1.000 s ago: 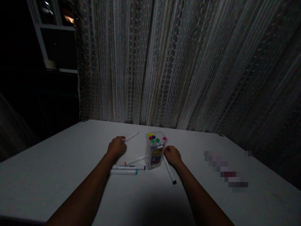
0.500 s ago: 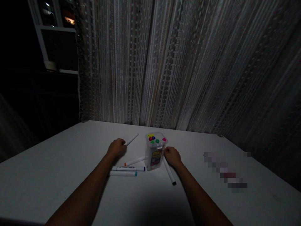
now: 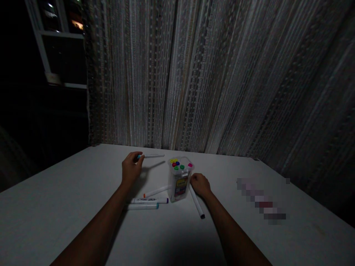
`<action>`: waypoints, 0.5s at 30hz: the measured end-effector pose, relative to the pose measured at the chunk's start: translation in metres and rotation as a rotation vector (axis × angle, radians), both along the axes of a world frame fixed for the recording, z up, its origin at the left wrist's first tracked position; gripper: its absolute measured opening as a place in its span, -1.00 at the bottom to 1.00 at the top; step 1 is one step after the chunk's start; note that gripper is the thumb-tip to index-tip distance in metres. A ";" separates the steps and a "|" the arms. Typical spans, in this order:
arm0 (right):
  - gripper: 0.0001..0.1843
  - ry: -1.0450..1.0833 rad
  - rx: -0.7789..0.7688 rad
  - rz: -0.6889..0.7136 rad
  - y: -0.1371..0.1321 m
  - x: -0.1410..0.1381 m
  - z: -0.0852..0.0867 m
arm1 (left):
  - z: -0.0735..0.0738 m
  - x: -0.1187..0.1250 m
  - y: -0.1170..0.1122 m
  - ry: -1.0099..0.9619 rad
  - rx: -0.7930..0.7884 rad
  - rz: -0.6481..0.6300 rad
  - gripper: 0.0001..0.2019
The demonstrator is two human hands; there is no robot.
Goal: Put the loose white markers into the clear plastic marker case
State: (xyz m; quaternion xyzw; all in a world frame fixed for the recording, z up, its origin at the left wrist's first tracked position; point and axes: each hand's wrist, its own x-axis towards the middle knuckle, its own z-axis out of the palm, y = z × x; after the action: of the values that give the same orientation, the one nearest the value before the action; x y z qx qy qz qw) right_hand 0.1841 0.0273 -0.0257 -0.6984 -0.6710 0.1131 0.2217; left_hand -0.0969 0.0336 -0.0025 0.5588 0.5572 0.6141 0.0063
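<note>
Left hand point(image 3: 132, 166) with fingers pinching a blue-capped white marker point(image 3: 153, 156) above a white desk point(image 3: 149, 232), right hand point(image 3: 200, 184) curled beside a clear container point(image 3: 181, 183) of markers, its fingers' grip unclear, black-tipped marker point(image 3: 196, 201) lying near it.

TEXT: none legible | clear box point(image 3: 172, 186) label point(image 3: 181, 186): too small | purple-capped marker point(image 3: 155, 200) print point(image 3: 145, 200): blurred

A striped, patterned curtain point(image 3: 180, 74) hangs behind the white table point(image 3: 69, 184), right of a pale-framed window point(image 3: 65, 59).
</note>
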 end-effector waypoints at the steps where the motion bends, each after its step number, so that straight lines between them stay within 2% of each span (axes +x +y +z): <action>1: -0.73 0.000 0.003 -0.002 0.000 0.000 0.000 | 0.003 0.002 -0.003 -0.020 0.071 -0.019 -0.72; 3: -0.75 0.002 0.006 -0.007 -0.001 0.000 0.000 | 0.009 0.007 -0.008 -0.078 0.173 -0.056 -0.75; 5: -0.76 0.010 0.017 -0.004 -0.001 0.000 -0.001 | 0.017 0.012 -0.013 -0.193 0.189 -0.081 -0.76; 7: -0.77 0.034 0.038 -0.002 -0.001 0.000 -0.004 | 0.027 0.018 -0.017 -0.390 0.181 -0.120 -0.75; 9: -0.77 0.107 0.066 0.003 0.001 0.001 -0.006 | 0.041 0.023 -0.023 -0.619 0.191 -0.215 -0.73; 12: -0.79 0.327 0.214 -0.005 0.004 0.005 0.001 | 0.065 0.032 -0.037 -0.886 0.226 -0.417 -0.70; 15: -0.82 0.685 0.463 0.005 -0.002 0.009 0.027 | 0.086 0.042 -0.056 -0.968 0.228 -0.544 -0.68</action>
State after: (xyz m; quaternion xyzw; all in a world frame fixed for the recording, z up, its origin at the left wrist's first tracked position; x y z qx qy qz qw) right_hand 0.1933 0.0254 0.0009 -0.5504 -0.5680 0.1857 0.5830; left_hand -0.0545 -0.0221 0.0833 0.3340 0.2569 0.8330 0.3586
